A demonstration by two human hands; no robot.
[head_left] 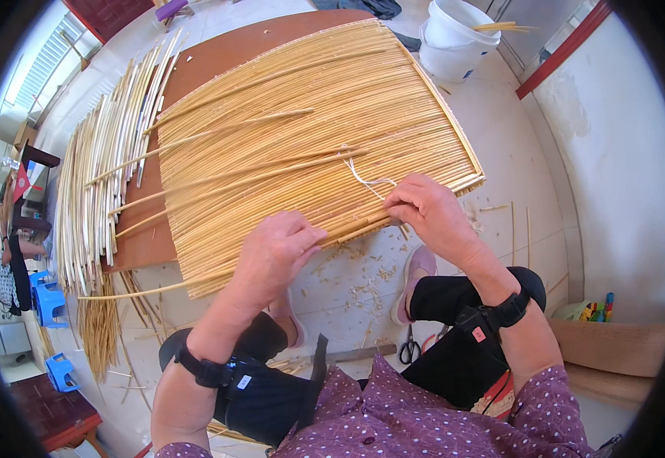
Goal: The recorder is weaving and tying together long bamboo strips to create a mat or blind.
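Note:
A large mat of straw-coloured stalks (294, 99) lies in front of me on a brown table (218, 57). At its near edge my left hand (275, 248) is closed, thumb and forefinger pinched on a stalk (134, 293) whose far-left end sticks out past the mat. My right hand (429, 212) is also closed in a pinch, near the mat's near right corner. A thin white string (363, 182) runs over the mat into its fingertips. Several loose stalks (248, 169) lie across the mat, pointing off its left side.
Pale stalks (103, 160) are laid out along the table's left. A bundle (97, 336) stands below them. White buckets (458, 42) are at the back right. Scissors (408, 349) and scraps (374, 286) lie on the floor. Another person (4, 271) sits far left near blue stools (48, 299).

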